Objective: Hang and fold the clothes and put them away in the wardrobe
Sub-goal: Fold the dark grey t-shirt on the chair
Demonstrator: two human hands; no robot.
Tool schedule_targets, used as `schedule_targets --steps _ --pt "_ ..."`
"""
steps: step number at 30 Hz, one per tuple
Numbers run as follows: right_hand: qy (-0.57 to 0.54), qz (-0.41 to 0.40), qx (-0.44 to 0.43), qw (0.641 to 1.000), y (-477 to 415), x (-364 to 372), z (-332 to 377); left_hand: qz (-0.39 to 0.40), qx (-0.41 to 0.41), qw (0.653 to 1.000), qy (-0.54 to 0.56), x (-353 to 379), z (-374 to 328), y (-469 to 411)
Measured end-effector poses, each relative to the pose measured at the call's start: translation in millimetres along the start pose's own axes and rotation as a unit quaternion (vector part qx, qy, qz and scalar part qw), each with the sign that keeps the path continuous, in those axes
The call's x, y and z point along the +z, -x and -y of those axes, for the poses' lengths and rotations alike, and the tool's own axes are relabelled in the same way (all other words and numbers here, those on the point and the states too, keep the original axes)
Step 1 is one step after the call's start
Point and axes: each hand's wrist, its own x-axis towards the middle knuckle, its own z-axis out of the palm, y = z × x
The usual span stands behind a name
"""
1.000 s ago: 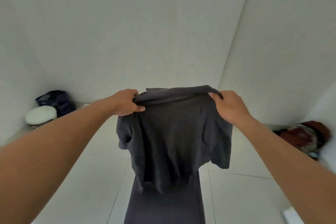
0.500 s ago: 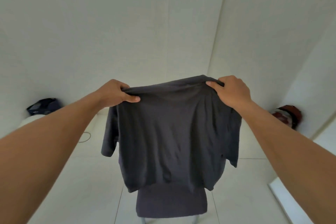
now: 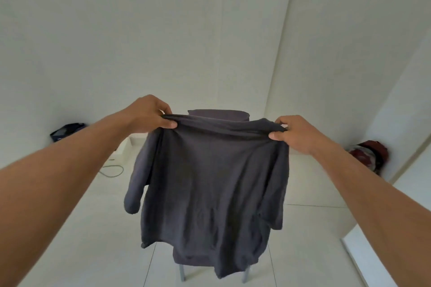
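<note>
Since the earlier frame, the shirt point(image 3: 210, 182) has spread wider between the hands, and the chair point(image 3: 219, 114) back now shows above its top edge, where before only the seat showed below the hem. Head view: the left hand point(image 3: 145, 113) pinches the shirt's shoulder edge at 10 o'clock of the garment, thumb on the near side and fingers curled over the far side. The right hand point(image 3: 298, 135) grips the opposite shoulder edge at 2 o'clock in the same manner, slightly lower than the left. Both arms are extended forward. The shirt is dark grey, short-sleeved, and hangs free in the air at frame centre, top edge taut, body creased. Its left sleeve droops at 8 o'clock; its right sleeve lies against the body at 4 o'clock. The chair stands directly behind the shirt; two metal legs point(image 3: 182, 272) show under the hem at 6 o'clock. A dark bag point(image 3: 66, 131) sits on the floor point(image 3: 93, 228) at 9 o'clock of the frame, with a thin cable point(image 3: 112, 170) looped near it. A red bundle point(image 3: 368, 154) lies against the wall at 3 o'clock.
</note>
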Motion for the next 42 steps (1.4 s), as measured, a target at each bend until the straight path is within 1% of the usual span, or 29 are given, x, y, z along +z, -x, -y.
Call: schedule_targets --steps 2,4,6,8,9,11,13,15,17,18,20,21,23,25,27,29,31,33,35,38,40,42 --pt "-0.068 0.014 0.013 0.997 10 -11 0 -0.016 -0.021 0.999 0.034 -5 -6 8" --pt "-0.093 0.023 0.011 0.995 18 -22 0 -0.033 -0.029 0.999 0.017 -10 -15 19" --pt "-0.047 0.018 -0.009 0.999 22 -27 1 -0.047 -0.024 0.998 -0.028 -9 -25 27" --pt "0.016 0.005 -0.030 0.999 29 -28 -2 -0.044 -0.026 0.997 -0.065 -3 -34 36" --pt "0.030 -0.002 -0.035 0.999 33 -27 -5 -0.037 -0.031 0.995 -0.082 1 -36 41" --pt "0.020 -0.012 -0.023 0.999 39 -24 -13 -0.027 -0.051 0.993 -0.104 8 -36 47" --pt "-0.011 -0.015 -0.003 1.000 46 -19 -23 -0.009 -0.070 0.994 -0.087 16 -37 55" --pt "-0.027 -0.029 0.001 0.999 48 -12 -30 0.003 -0.087 0.995 -0.043 26 -39 64" --pt "-0.038 -0.038 -0.002 0.999 50 -7 -32 -0.006 -0.082 0.997 0.012 36 -40 69" --pt "-0.049 -0.033 -0.007 0.998 52 -5 -31 -0.015 -0.077 0.996 0.040 40 -41 70" --pt "-0.075 -0.003 -0.019 0.997 53 -5 -28 -0.037 -0.058 0.996 0.055 42 -38 68" --pt "-0.065 0.018 -0.021 0.998 54 -6 -29 -0.047 -0.050 0.996 0.052 41 -33 67" --pt "0.028 0.042 -0.020 0.999 52 -8 -37 -0.067 -0.052 0.995 0.060 37 -21 65" --pt "0.121 0.021 -0.006 0.992 52 -10 -46 -0.071 -0.055 0.994 0.068 35 -9 68" --pt "0.127 -0.012 0.015 0.992 56 -9 -55 -0.078 -0.050 0.995 0.025 41 -1 74" --pt "0.058 -0.020 0.051 0.997 60 -2 -67 -0.081 -0.047 0.995 -0.029 45 2 79" --pt "-0.043 -0.020 0.096 0.994 66 6 -72 -0.045 -0.056 0.994 -0.079 48 8 82" --pt "-0.081 -0.029 0.124 0.989 69 16 -73 0.023 -0.079 0.992 -0.099 50 17 85" --pt "-0.097 -0.035 0.133 0.986 71 25 -68 0.074 -0.096 0.990 -0.070 52 25 84" --pt "-0.141 -0.076 0.154 0.975 69 34 -64 0.089 -0.109 0.990 -0.023 57 31 81" --pt "-0.129 -0.096 0.175 0.971 65 40 -66 0.096 -0.134 0.986 -0.003 63 36 76" --pt "-0.078 -0.078 0.175 0.978 59 41 -69 0.098 -0.166 0.981 0.011 73 45 69"
